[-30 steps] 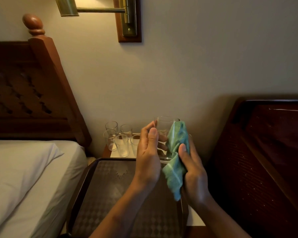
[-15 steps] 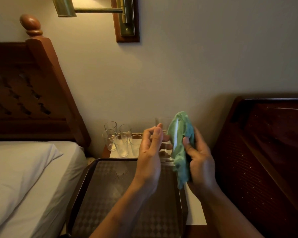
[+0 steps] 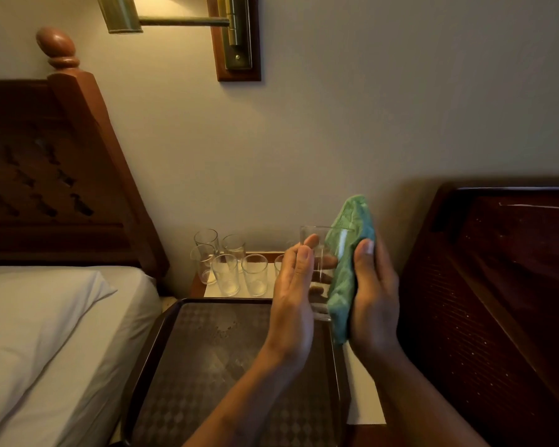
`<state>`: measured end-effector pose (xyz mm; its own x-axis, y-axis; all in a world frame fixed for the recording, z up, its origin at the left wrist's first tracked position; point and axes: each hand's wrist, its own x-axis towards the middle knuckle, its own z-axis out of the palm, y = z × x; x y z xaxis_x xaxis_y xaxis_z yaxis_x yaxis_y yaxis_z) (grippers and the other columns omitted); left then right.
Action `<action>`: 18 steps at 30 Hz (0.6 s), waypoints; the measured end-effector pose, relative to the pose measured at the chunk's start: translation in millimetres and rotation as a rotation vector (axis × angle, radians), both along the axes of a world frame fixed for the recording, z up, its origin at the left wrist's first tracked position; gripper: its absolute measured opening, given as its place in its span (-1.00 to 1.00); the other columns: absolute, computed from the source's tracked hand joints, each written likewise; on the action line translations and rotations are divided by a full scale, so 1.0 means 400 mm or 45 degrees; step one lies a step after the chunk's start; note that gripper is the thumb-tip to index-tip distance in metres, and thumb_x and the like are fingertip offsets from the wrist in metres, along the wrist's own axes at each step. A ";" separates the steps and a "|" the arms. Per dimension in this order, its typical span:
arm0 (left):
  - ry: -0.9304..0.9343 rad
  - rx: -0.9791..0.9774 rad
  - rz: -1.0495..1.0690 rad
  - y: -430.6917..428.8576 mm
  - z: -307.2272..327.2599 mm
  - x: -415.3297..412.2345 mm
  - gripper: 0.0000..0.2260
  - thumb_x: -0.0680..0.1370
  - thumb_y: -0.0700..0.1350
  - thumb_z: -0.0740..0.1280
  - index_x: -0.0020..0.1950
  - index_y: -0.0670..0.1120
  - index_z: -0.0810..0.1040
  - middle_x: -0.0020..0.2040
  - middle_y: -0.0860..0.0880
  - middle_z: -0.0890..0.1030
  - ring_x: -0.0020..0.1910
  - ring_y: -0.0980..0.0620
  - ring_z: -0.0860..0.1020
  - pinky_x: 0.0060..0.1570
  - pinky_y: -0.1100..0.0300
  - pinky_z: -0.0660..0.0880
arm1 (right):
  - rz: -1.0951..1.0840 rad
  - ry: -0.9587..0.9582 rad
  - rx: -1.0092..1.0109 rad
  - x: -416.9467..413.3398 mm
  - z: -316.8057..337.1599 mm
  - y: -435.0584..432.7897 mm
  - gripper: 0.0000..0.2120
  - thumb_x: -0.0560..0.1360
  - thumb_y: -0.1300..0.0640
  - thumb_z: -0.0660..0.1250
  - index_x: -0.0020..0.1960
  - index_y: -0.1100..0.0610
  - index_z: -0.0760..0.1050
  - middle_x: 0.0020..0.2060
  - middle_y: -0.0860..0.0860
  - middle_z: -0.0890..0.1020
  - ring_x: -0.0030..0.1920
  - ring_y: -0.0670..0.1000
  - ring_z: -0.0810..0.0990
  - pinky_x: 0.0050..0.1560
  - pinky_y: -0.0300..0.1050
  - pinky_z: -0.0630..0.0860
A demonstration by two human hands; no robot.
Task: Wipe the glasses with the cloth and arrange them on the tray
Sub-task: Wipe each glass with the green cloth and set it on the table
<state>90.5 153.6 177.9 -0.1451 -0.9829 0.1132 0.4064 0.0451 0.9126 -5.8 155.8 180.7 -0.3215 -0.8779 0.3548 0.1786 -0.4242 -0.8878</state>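
Green cloth lay pressed against the 3 o'clock side of the clear tumbler. My right hand clamped it there, thumb on the near face and fingers wrapped behind. My left hand gripped the tumbler from 9 o'clock, fingers curled round its far wall, holding it upright in the air over the 1 o'clock corner of the dark patterned tray.

Step in hand, by my judgement: wiping the first glass, since the tray carried none. The other glasses stood grouped on the bedside table, at 11 o'clock from the tray.

The next move would call for turning the tumbler within the cloth, then lowering it base-first onto the tray.
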 end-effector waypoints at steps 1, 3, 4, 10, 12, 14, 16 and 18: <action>0.009 0.003 -0.007 0.002 0.003 -0.001 -0.61 0.60 0.21 0.25 0.32 0.05 0.57 0.19 -0.05 0.68 0.20 -0.06 0.64 0.18 -0.01 0.60 | -0.001 -0.023 -0.018 -0.001 0.007 -0.005 -0.53 0.68 -0.08 0.15 0.49 0.14 0.44 0.03 -0.01 0.74 0.05 -0.02 0.73 -0.03 -0.18 0.66; 0.014 -0.044 -0.011 -0.004 0.013 0.004 -0.50 0.53 0.21 0.31 0.40 0.02 0.50 0.20 -0.10 0.66 0.22 -0.13 0.62 0.22 -0.06 0.59 | 0.019 -0.020 -0.018 0.013 0.001 0.003 -0.51 0.70 -0.13 0.16 0.52 0.12 0.41 0.09 0.03 0.73 0.12 0.05 0.73 0.02 -0.07 0.68; 0.012 -0.077 -0.002 -0.011 0.020 0.010 -0.45 0.51 0.16 0.36 0.45 0.00 0.42 0.12 -0.08 0.66 0.15 -0.08 0.64 0.14 0.06 0.61 | 0.028 0.000 -0.013 0.024 -0.013 0.014 -0.47 0.68 -0.14 0.16 0.57 0.07 0.37 0.20 0.04 0.70 0.23 0.09 0.69 0.13 -0.01 0.67; 0.021 -0.066 0.040 -0.026 0.018 0.031 -0.55 0.56 0.03 0.34 0.40 -0.13 0.45 -0.01 0.00 0.70 -0.03 0.21 0.69 -0.11 0.37 0.58 | 0.119 0.174 -0.040 0.053 -0.078 0.055 -0.40 0.63 -0.18 0.14 0.66 -0.26 0.13 0.63 -0.16 0.31 0.62 -0.07 0.29 0.56 -0.06 0.36; 0.030 -0.010 0.010 -0.007 -0.003 0.026 -0.58 0.59 0.09 0.28 0.38 -0.07 0.55 0.07 0.04 0.73 0.07 0.15 0.69 -0.07 0.33 0.60 | 0.079 0.071 -0.002 0.027 -0.053 0.032 -0.44 0.65 -0.13 0.14 0.64 -0.08 0.26 0.47 -0.05 0.54 0.48 0.05 0.51 0.41 0.00 0.52; 0.012 0.038 -0.010 0.011 -0.013 0.017 -0.59 0.62 0.18 0.26 0.36 0.01 0.60 0.23 -0.08 0.67 0.25 -0.05 0.64 0.12 0.11 0.62 | 0.038 -0.017 0.027 0.005 -0.017 0.010 -0.54 0.68 -0.15 0.15 0.50 0.02 0.45 0.15 -0.02 0.72 0.17 0.01 0.71 0.08 -0.08 0.66; -0.004 0.030 -0.011 0.011 -0.006 0.014 -0.55 0.56 0.19 0.24 0.36 0.02 0.58 0.29 -0.14 0.63 0.32 -0.16 0.58 0.31 -0.10 0.54 | 0.038 -0.069 0.017 0.006 -0.007 0.005 -0.57 0.67 -0.16 0.18 0.44 0.01 0.49 0.06 0.01 0.74 0.09 0.02 0.74 -0.03 -0.16 0.67; -0.025 -0.020 0.023 -0.003 0.015 0.021 -0.52 0.53 0.15 0.31 0.41 0.01 0.48 0.20 -0.06 0.66 0.24 -0.09 0.62 0.31 -0.08 0.53 | 0.045 -0.056 0.012 0.025 -0.021 0.019 -0.50 0.65 -0.15 0.18 0.54 -0.01 0.42 0.18 0.02 0.71 0.23 0.06 0.69 0.07 -0.19 0.65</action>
